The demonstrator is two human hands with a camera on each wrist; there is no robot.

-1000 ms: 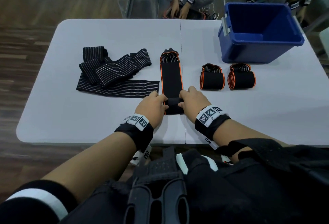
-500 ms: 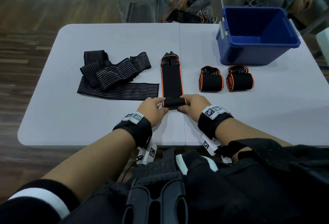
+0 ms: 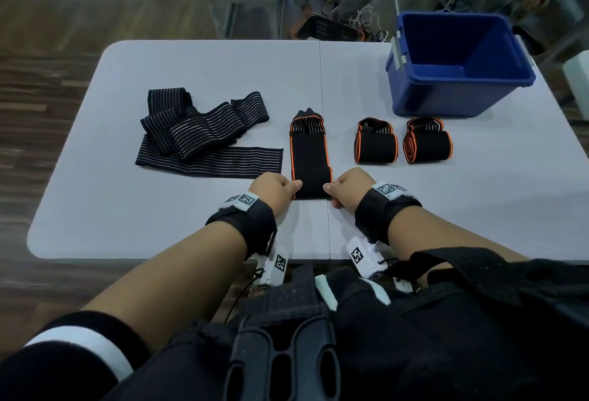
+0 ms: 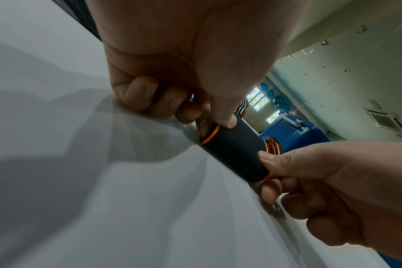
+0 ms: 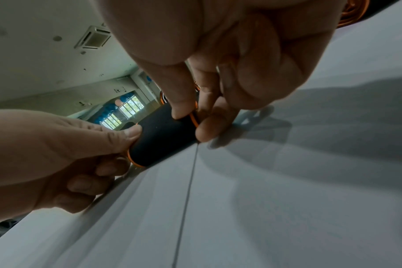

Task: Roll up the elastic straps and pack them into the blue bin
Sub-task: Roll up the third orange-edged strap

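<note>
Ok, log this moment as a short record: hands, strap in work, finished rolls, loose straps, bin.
left hand: pinches the left end of the strap's roll
right hand: pinches the right end of it
strap: black, orange-edged, near end rolled, rest flat on the table
finished rolls: two, side by side, right of the strap, before the bin
striped straps: loose pile, left of the strap
bin: blue, far right; visible part holds nothing

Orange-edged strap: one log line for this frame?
step: rolling | left hand + right hand: pinch roll ends | orange-edged strap: partly rolled, on table | rolled straps: two beside blue bin | bin: empty
</note>
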